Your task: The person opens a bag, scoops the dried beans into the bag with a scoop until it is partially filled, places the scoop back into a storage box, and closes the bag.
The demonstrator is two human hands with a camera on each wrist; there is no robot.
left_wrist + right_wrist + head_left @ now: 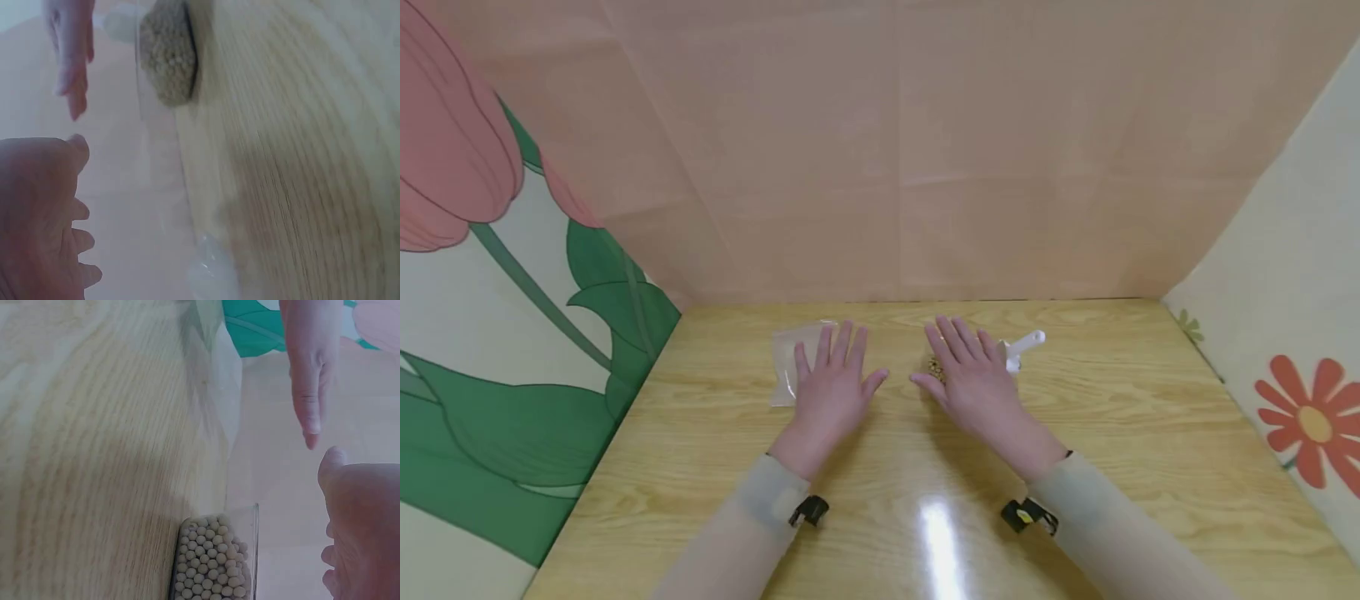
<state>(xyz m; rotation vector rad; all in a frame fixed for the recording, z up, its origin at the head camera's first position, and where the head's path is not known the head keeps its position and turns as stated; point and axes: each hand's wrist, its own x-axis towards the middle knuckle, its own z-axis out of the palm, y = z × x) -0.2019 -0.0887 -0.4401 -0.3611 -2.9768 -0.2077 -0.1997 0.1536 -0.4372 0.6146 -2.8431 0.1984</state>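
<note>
My left hand (pixel 831 393) is held over the table with its fingers straight and spread, palm down. Beneath and beyond it lies a flat clear plastic bag (pixel 783 371), partly covered by the hand in the head view. My right hand (pixel 983 393), likewise flat with straight fingers, hovers above a clear box (pixel 255 544) filled with small round tan balls (pixel 209 565). A white handle (pixel 1027 342) sticks out past that hand at the box's right side; its lower end is hidden. Neither hand holds anything.
The wood-grain table (pixel 880 467) meets a pink cloth backdrop (pixel 895 167) at its far edge. Flower-printed panels stand at the left (pixel 527 433) and right (pixel 1247 333). Both wrists wear small black cameras (pixel 808 510).
</note>
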